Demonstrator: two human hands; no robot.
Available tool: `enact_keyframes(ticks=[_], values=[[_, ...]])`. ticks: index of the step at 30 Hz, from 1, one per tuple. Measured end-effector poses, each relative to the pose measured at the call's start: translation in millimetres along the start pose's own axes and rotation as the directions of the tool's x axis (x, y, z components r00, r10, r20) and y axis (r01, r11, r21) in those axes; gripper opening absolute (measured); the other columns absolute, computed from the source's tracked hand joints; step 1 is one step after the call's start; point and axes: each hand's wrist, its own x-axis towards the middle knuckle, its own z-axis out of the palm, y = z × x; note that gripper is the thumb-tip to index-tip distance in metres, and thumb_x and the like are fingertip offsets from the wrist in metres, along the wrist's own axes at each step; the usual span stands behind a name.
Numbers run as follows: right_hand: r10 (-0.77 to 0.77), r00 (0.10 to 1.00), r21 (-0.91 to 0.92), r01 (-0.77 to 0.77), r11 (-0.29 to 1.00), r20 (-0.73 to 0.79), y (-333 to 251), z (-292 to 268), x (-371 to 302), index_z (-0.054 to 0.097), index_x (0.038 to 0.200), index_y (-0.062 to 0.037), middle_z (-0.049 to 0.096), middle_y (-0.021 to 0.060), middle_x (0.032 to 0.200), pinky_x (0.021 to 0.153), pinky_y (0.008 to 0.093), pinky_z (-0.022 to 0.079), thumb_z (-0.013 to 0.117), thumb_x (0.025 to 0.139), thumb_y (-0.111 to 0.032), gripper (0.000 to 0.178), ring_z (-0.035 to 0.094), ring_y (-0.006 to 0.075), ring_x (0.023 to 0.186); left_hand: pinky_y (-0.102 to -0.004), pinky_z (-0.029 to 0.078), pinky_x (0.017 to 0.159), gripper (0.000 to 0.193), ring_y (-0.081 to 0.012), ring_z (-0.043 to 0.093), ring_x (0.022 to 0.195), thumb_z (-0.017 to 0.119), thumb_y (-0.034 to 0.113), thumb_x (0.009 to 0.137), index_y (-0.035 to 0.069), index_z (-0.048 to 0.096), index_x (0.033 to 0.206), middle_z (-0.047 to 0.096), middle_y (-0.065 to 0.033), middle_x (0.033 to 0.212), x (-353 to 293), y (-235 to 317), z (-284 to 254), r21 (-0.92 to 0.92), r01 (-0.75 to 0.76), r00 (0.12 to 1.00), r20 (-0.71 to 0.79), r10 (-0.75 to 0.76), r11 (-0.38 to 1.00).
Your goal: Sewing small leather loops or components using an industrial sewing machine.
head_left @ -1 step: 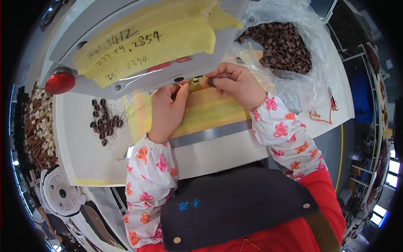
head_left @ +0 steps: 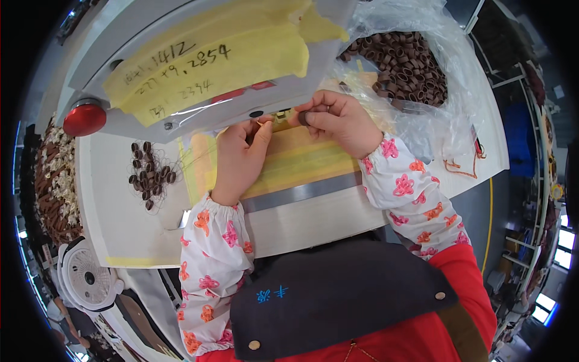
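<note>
My right hand (head_left: 344,123) pinches a small dark brown ring (head_left: 303,118) between thumb and fingers, close under the front of a grey machine (head_left: 229,108). Just left of it, my left hand (head_left: 244,151) has its thumb and fingers pressed together at the machine's lower edge. What it grips, if anything, is hidden by the fingers. Between the two hands a small metal fitting (head_left: 282,116) shows beneath the machine. Both wrists are above a work surface covered with yellow tape (head_left: 301,154).
Many brown rings (head_left: 416,69) fill a clear plastic bag (head_left: 464,102) at the back right. A cluster of dark rings with fine thread (head_left: 151,175) lies on the left tabletop. A red button (head_left: 85,120) juts from the machine. A white fan (head_left: 89,277) stands lower left.
</note>
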Motion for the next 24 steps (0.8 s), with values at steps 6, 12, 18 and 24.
enact_keyframes(ticks=[6,12,18,24], values=[[-0.415,0.909,-0.511,0.343,0.788,-0.03,11,17,-5,0.058,0.094,0.0004,0.061,0.0056,0.083,0.063,0.0243,0.047,0.054,0.077,0.001,0.017,0.058,0.0127,0.07,-0.0187,0.034,0.048,0.017,-0.0028,0.041,0.053,0.059,0.016,0.082,-0.001,0.062,0.086,0.049,0.0029,0.057,-1,3,0,-0.103,-0.007,0.988,0.152,0.023,0.995],[-0.583,0.808,-0.665,0.481,0.572,0.082,15,22,-6,0.061,0.09,-0.0035,0.058,0.0084,0.084,0.063,0.0271,0.047,0.057,0.072,0.004,0.02,0.059,0.0196,0.072,-0.0194,0.032,0.048,0.019,-0.0035,0.039,0.053,0.058,0.016,0.084,0.0,0.063,0.091,0.048,0.0022,0.057,0,7,-5,-0.031,-0.029,0.975,0.219,0.035,0.999],[-0.632,0.75,-0.754,0.527,0.392,0.195,11,18,-7,0.063,0.089,-0.0055,0.056,0.009,0.081,0.06,0.0287,0.046,0.059,0.071,0.004,0.021,0.058,0.0243,0.069,-0.02,0.032,0.047,0.02,-0.0037,0.038,0.053,0.06,0.017,0.083,-0.001,0.062,0.092,0.046,0.0026,0.057,1,6,-5,-0.093,-0.024,0.963,0.265,0.048,0.995],[-0.547,0.83,-0.628,0.483,0.61,0.107,15,25,-6,0.062,0.091,-0.003,0.057,0.0066,0.082,0.062,0.0265,0.047,0.058,0.073,0.005,0.021,0.058,0.0178,0.074,-0.0204,0.032,0.047,0.019,-0.0043,0.038,0.053,0.064,0.014,0.077,0.002,0.063,0.092,0.045,0.0026,0.056,-1,3,-2,-0.087,0.022,0.976,0.218,-0.003,0.996]])
